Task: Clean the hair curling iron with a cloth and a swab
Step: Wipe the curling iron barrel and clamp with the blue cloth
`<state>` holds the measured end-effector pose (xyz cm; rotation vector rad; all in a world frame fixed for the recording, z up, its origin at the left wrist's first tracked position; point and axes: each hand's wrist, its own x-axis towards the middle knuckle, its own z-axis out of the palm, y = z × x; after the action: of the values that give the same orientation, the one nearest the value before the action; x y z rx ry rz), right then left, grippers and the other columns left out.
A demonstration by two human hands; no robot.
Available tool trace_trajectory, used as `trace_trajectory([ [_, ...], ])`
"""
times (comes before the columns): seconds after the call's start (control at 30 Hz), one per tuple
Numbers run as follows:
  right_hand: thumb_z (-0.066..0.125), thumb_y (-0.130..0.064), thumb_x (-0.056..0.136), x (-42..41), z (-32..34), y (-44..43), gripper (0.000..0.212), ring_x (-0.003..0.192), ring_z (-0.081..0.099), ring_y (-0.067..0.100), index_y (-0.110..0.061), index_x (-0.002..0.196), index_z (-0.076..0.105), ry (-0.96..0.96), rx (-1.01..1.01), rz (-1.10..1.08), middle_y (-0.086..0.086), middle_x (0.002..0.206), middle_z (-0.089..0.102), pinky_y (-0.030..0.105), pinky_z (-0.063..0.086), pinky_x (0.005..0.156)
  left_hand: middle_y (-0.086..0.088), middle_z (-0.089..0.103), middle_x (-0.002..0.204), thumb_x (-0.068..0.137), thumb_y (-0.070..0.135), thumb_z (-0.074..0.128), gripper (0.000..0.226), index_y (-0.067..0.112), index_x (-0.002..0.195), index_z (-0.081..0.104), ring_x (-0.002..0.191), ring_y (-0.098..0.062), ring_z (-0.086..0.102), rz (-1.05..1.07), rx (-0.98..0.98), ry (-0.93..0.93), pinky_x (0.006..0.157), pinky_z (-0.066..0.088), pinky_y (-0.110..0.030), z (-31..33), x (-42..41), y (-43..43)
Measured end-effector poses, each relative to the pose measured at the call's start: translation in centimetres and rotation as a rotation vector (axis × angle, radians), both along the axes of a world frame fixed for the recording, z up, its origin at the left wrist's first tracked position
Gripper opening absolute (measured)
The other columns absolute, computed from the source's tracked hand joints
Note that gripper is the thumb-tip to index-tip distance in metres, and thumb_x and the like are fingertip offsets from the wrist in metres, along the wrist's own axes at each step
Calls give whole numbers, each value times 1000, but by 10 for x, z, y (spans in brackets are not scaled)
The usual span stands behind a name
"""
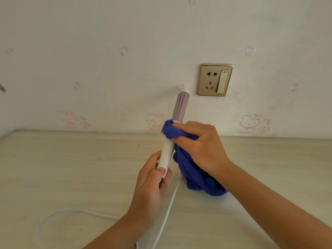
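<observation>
One pale wall (125, 33), printed with faint pink cartoon cats, is filling the upper half of the view. Below it a light wood-grain table (71, 168) is stretching across the whole lower half. Both forearms are reaching in from the bottom edge.

The right hand (201, 146) is curling its fingers round a blue cloth (194, 180) and is pressing the bunched top of it against the curling iron (179, 108), about where the lilac barrel is meeting the white handle. The rest of the cloth is hanging down under the palm, and its lower end is resting on the table.

The left hand (152, 186) is gripping the lower end of the white handle, with the thumb lying along its front. The iron is standing nearly upright above the table, leaning a little to the right, and its tip is showing against the wall just left of a gold-framed socket plate (214, 79).

A thin white cord (167, 209) is trailing down from the handle and is looping off to the left across the table.
</observation>
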<state>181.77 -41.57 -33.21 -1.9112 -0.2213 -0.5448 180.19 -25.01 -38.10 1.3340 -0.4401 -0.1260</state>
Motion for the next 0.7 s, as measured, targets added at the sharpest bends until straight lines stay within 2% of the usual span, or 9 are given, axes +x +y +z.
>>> trace_trajectory([
  [0.03,69,2,91,-3,-3,3,33,78,71,10,-22,110,82,69,-23,98,-4,87,76,30,60,75,0,43,66,82,13,42,31,22,93,69,54,-6,36,10,-40,26,48,33,-12,0,1,0],
  [0.13,68,-1,88,-13,-8,14,34,86,76,8,-24,108,82,208,-125,357,-11,94,80,18,58,76,8,49,61,79,12,45,28,28,75,68,55,-4,41,58,-108,94,48,37,-12,1,2,0],
  [0.2,68,-5,88,-12,-6,15,34,87,76,6,-29,108,82,154,-140,280,-14,95,79,19,59,77,9,49,62,79,10,42,34,27,84,71,54,-4,40,57,-96,68,48,36,-12,0,1,1],
  [0.27,69,-5,90,-7,-2,12,35,84,74,4,-32,109,82,26,-71,56,-17,91,78,19,57,78,4,44,65,80,10,38,41,19,103,70,54,-5,34,35,-53,9,48,33,-14,-1,0,2],
  [0.37,68,-4,95,-1,4,1,33,85,74,11,-28,113,81,-48,60,-94,-9,93,80,22,59,80,3,40,65,80,12,37,46,17,111,69,54,-6,32,37,5,-19,47,31,-15,-4,1,1],
  [0.47,68,-3,94,-7,-3,2,33,82,77,14,-27,113,81,129,11,152,-4,94,81,25,61,76,2,42,64,80,12,39,34,14,98,68,54,-6,33,58,-57,11,47,32,-14,-4,3,1],
  [0.57,66,-3,93,-16,-12,17,33,87,79,13,-23,115,81,291,-43,438,-5,97,82,23,61,78,5,49,64,81,15,47,16,18,79,62,57,-6,45,87,-127,92,50,41,-15,-4,5,4],
  [0.63,66,-4,94,-14,-10,17,32,85,79,11,-24,115,81,261,-56,420,-7,97,82,20,60,76,4,45,64,77,11,44,18,13,83,61,56,-8,39,87,-131,75,48,36,-16,-4,5,5],
  [0.7,66,-4,95,-10,-7,13,34,84,78,10,-28,113,81,153,-41,243,-9,95,82,19,59,74,-1,38,65,73,7,38,37,6,100,65,54,-9,29,78,-110,23,46,29,-17,-3,5,5],
])
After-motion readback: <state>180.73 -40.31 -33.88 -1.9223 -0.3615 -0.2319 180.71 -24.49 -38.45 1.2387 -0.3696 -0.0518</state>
